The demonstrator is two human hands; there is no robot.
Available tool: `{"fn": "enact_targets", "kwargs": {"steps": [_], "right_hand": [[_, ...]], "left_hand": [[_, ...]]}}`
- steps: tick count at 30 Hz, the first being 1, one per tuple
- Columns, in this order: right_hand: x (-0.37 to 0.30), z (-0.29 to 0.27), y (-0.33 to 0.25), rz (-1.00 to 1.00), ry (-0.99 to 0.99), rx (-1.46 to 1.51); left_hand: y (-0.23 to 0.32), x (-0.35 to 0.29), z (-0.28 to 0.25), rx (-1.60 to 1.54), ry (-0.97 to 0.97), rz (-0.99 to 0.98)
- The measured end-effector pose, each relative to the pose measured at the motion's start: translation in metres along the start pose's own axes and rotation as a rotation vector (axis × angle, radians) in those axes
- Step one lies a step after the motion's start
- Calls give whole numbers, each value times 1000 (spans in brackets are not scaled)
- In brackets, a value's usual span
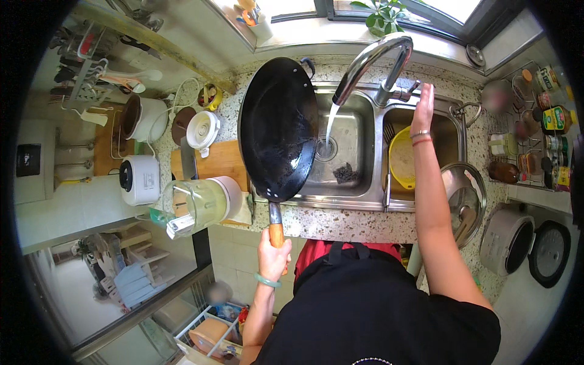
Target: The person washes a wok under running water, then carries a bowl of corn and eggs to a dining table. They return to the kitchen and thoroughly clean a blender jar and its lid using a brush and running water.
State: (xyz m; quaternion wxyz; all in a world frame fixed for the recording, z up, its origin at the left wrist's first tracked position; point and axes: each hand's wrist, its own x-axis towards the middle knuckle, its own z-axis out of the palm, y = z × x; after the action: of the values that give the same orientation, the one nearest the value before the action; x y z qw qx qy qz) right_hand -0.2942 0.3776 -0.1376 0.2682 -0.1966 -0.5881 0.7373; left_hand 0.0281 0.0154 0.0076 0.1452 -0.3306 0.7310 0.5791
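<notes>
Black wok (277,121), left hand (274,254) gripping; right hand (423,111) flat by tap (361,65).

Speckled stone countertop (353,226), double-basin steel sink (331,201) set into its middle. Left of sink: wooden cutting board (224,159), food processor (210,201) by the near edge, round white lid (204,129) farther back, yellow container (210,97) toward the far edge. Right side: clear pot lid (469,182) just beside sink, open rice cooker (505,240) toward right edge.

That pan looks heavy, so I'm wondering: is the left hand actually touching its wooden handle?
Touching. The head view shows the left hand wrapped around the wooden handle of the black pan.
</notes>
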Motion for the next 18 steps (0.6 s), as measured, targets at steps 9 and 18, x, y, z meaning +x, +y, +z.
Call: {"fn": "enact_targets", "kwargs": {"steps": [9,18], "right_hand": [[-31,20,-14,-24,-113,-69],[-231,25,-2,-33,-821,-811]], "left_hand": [[-4,-9,17,90,47,23],[-19,-10,31,190,161,89]]}}
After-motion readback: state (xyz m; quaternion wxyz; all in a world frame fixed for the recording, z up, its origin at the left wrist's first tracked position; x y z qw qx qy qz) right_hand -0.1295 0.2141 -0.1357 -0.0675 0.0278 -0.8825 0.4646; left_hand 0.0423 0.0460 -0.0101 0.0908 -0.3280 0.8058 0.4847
